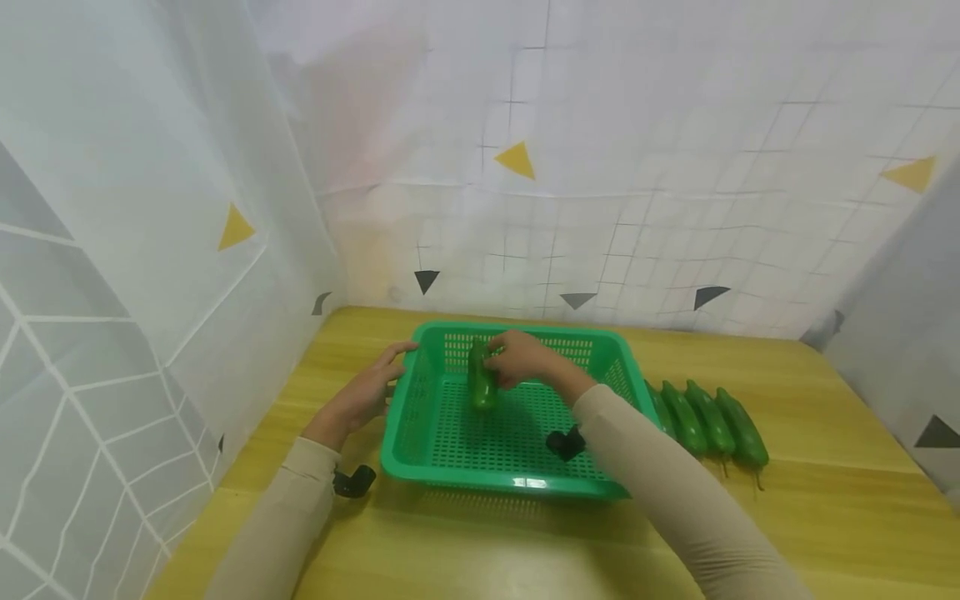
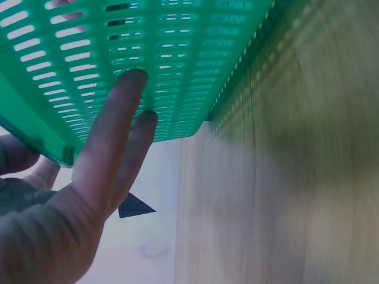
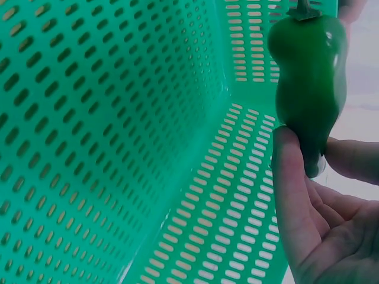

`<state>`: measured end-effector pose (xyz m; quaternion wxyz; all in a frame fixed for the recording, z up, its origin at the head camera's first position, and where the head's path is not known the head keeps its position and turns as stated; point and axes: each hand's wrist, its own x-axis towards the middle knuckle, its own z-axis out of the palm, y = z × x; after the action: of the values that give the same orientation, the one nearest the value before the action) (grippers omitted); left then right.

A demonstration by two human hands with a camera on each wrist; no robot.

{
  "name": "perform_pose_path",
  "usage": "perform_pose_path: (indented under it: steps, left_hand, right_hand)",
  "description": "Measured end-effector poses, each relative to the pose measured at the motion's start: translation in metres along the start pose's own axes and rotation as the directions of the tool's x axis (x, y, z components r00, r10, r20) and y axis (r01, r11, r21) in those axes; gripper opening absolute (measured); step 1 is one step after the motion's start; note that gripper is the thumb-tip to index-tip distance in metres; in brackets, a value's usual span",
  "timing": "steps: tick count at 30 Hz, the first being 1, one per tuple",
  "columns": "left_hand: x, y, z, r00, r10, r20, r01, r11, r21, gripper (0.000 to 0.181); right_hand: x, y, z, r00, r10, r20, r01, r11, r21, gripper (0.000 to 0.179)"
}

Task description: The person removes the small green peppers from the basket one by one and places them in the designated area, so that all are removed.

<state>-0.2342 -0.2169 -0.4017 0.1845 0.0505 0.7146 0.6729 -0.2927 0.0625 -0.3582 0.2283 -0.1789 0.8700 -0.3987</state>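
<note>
Fingers of my left hand (image 1: 363, 396) rest along the left side of a green plastic basket (image 1: 506, 473). In the left wrist view, two fairly straight fingers (image 2: 112, 130) lie against its slotted outer wall, and others are by the rim. Reaching in from the right, my right hand (image 1: 521, 358) holds a green pepper (image 1: 482, 379) over the left part of the basket. The right wrist view shows thumb and fingers pinching the narrow tip of the pepper (image 3: 311, 77), its stem end pointing away from the hand.
Several more green peppers (image 1: 708, 421) lie side by side on the wooden table (image 1: 840, 492), right of the basket. My right forearm crosses the basket's right rim. A white patterned sheet (image 1: 450, 225) hangs behind and beside the table.
</note>
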Motion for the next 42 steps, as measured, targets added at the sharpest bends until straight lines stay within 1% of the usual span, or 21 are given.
perform_pose_path:
  steps: [5, 8, 12, 20, 22, 28, 33, 37, 42]
  left_hand:
    - [0.0, 0.0, -0.001, 1.0, 0.005, 0.002, -0.005, 1.0, -0.002, 0.051]
    - [-0.001, 0.0, -0.002, 1.0, 0.006, 0.002, -0.006, 1.0, -0.003, 0.051]
    - [-0.002, 0.0, -0.003, 1.0, 0.007, 0.006, -0.007, 1.0, -0.005, 0.051]
    - [-0.001, 0.0, -0.005, 1.0, 0.012, 0.006, -0.012, 1.0, 0.001, 0.05]
    - [-0.001, -0.001, -0.006, 1.0, 0.01, 0.004, -0.01, 1.0, 0.0, 0.05]
    - [0.0, -0.003, -0.007, 1.0, 0.013, 0.013, -0.013, 1.0, 0.005, 0.05]
    - [0.001, -0.003, -0.006, 1.0, 0.021, 0.019, -0.021, 1.0, 0.008, 0.049]
    - [0.001, -0.003, -0.004, 0.999, 0.013, 0.032, -0.013, 1.0, -0.003, 0.049]
    - [0.002, -0.002, -0.003, 1.0, 0.008, 0.025, -0.008, 1.0, 0.001, 0.048]
  right_hand:
    - [-0.003, 0.005, -0.009, 1.0, 0.003, -0.007, -0.003, 1.0, -0.008, 0.05]
    - [-0.006, 0.008, -0.015, 1.0, 0.011, -0.017, -0.01, 1.0, 0.014, 0.052]
    - [-0.011, 0.014, -0.024, 1.0, 0.0, -0.03, 0.001, 0.999, 0.032, 0.052]
    - [-0.02, 0.023, -0.044, 0.999, -0.023, -0.026, 0.023, 1.0, 0.013, 0.052]
    - [-0.022, 0.025, -0.048, 0.999, -0.026, -0.033, 0.026, 1.0, 0.004, 0.051]
    - [-0.029, 0.034, -0.059, 0.997, -0.028, -0.068, 0.029, 0.999, 0.019, 0.046]
    - [-0.037, 0.045, -0.066, 0.997, -0.031, -0.069, 0.032, 0.999, 0.012, 0.048]
    - [-0.044, 0.054, -0.072, 0.997, -0.022, -0.074, 0.024, 0.999, 0.023, 0.05]
    - [-0.054, 0.059, -0.083, 0.995, 0.008, -0.098, -0.003, 0.999, 0.044, 0.052]
